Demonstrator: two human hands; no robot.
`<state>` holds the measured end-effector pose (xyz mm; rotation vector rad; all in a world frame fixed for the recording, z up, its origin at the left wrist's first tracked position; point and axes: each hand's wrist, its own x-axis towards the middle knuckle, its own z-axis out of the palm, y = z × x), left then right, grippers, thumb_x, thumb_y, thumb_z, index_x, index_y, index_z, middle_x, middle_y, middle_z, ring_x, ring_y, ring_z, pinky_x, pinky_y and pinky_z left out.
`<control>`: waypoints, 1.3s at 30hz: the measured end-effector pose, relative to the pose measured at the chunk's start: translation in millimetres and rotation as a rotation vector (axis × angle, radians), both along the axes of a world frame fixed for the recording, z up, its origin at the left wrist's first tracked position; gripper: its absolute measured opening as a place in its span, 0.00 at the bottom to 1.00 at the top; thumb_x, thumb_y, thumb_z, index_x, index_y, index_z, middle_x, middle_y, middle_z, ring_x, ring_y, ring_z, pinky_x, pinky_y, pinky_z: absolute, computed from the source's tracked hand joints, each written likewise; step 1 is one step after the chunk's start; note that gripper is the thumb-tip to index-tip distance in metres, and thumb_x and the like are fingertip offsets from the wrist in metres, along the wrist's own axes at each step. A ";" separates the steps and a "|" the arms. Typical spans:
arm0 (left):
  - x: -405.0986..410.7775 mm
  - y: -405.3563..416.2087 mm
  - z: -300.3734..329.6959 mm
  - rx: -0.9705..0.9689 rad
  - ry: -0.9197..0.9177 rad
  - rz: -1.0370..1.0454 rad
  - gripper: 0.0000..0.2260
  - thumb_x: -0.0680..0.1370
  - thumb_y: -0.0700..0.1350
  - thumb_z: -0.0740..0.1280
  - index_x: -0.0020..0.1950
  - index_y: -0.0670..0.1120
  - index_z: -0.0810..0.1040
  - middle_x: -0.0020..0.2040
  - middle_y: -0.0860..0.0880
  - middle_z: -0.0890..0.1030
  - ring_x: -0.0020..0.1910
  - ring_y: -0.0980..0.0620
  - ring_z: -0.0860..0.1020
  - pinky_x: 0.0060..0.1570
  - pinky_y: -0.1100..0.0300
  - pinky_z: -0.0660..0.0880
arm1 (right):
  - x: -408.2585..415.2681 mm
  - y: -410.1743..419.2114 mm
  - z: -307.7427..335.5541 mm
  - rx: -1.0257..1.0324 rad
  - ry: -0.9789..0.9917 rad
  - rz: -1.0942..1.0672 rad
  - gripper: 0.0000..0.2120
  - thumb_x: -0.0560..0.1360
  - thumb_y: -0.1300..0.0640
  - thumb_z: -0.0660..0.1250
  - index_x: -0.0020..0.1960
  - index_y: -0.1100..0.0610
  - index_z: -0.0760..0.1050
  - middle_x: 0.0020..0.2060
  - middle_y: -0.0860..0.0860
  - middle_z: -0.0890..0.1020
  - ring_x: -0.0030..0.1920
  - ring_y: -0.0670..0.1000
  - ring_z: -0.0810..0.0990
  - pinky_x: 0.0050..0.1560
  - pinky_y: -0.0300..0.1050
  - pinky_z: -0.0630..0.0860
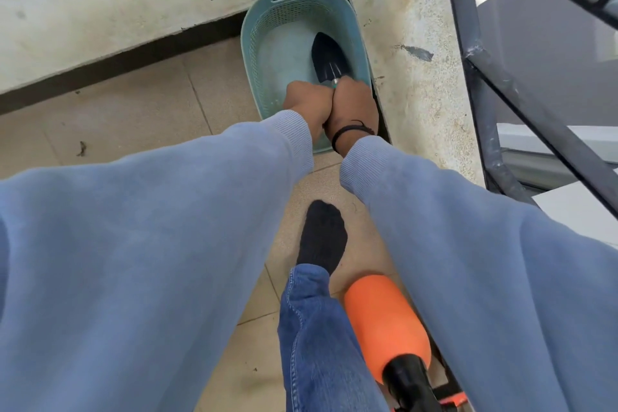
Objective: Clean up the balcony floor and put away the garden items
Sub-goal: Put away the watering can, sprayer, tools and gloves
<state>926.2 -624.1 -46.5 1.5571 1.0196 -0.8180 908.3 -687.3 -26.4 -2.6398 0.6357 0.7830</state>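
Trowel low inside basket, both hands' grip (left hand, right hand) curled round its handle.

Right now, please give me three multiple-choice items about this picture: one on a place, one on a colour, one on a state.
1. Where is the trowel blade?
A. inside the basket
B. on the tiles
C. on the railing

2. What colour is the sprayer body?
A. green
B. orange
C. white

3. How are the hands?
A. both open flat
B. both hanging idle
C. both curled at the trowel handle

Answers:
1 A, the blade lies on the basket floor.
2 B, the body is orange under a black top.
3 C, the left hand and right hand close together at the handle.
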 end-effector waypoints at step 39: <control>-102.5 322.6 519.6 -0.143 -0.357 0.655 0.13 0.77 0.36 0.60 0.35 0.46 0.76 0.29 0.53 0.79 0.30 0.54 0.77 0.28 0.63 0.75 | -41.4 308.2 483.2 0.539 -0.314 0.471 0.21 0.74 0.62 0.68 0.29 0.49 0.61 0.25 0.45 0.68 0.29 0.46 0.68 0.31 0.38 0.62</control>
